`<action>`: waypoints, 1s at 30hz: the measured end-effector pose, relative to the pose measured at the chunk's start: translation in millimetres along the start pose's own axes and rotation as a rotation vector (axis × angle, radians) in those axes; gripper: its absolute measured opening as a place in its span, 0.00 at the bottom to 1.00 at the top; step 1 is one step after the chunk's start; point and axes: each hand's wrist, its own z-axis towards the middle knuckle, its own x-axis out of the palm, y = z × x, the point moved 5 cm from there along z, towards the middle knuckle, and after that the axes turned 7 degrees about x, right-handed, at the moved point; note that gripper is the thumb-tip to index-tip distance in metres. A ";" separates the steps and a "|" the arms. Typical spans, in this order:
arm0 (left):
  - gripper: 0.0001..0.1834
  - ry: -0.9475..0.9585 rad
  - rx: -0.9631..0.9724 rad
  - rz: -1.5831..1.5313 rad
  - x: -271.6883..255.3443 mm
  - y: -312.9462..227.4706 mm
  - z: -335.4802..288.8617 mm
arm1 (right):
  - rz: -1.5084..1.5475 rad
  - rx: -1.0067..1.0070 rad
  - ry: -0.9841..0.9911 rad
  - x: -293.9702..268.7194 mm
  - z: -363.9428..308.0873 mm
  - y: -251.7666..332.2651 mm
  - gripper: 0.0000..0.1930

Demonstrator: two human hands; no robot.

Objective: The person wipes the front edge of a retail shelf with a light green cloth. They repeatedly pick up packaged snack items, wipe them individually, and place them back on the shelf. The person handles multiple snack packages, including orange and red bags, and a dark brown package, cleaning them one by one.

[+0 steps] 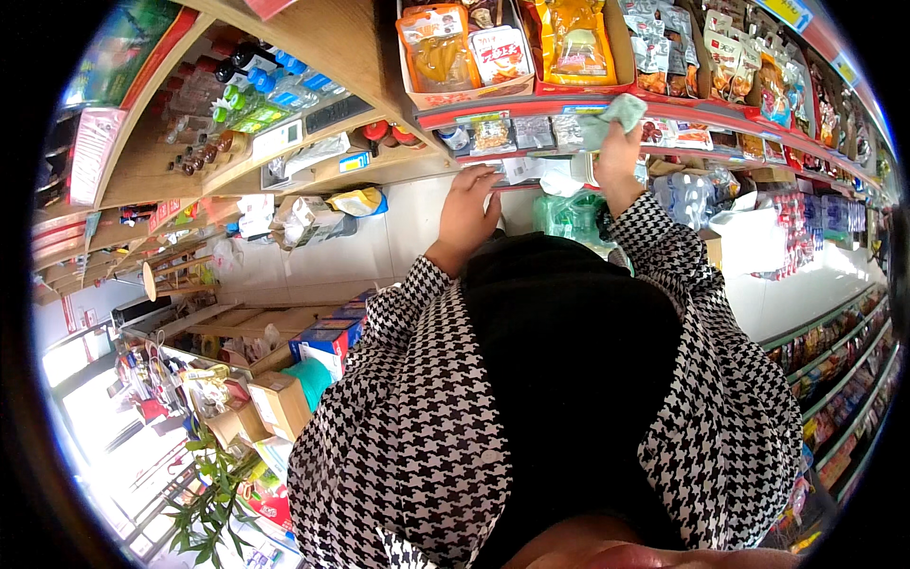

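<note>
Green cloth [607, 120] at red shelf edge [545, 104]
My right hand [619, 159] clamps it; my left hand [470, 207] has thumb and fingers apart.

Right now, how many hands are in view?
2: the right hand, holding a green cloth at the red shelf edge, and the left hand, lower and to the left. The cloth partly hides the right hand's fingers.

From here, the cleaning cloth [612, 119] looks matt and slightly rough, the shelf edging [540, 102] smooth, the yellow packet [576, 33] glossy plastic, the cabinet [327, 38] smooth wood.
</note>
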 end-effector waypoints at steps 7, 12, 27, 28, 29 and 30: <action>0.20 -0.007 -0.073 0.023 -5.6 12.4 -9.8 | -0.083 0.022 0.109 47.6 -43.4 -15.1 0.19; 0.22 -0.005 -0.109 0.058 -14.1 27.4 -8.4 | -0.118 0.055 0.162 63.5 -57.6 -28.5 0.17; 0.32 -0.033 -0.223 0.062 -34.7 79.1 23.6 | -0.131 0.026 0.430 119.4 -105.0 -61.2 0.11; 0.32 -0.036 -0.216 0.051 -34.6 79.9 24.3 | -0.141 -0.002 0.453 121.8 -102.8 -69.6 0.11; 0.32 -0.027 -0.215 0.047 -34.3 80.7 24.1 | -0.149 -0.035 0.467 124.6 -101.6 -78.2 0.11; 0.32 -0.021 -0.211 0.044 -34.8 82.3 24.1 | -0.213 -0.096 0.477 130.3 -104.7 -75.2 0.11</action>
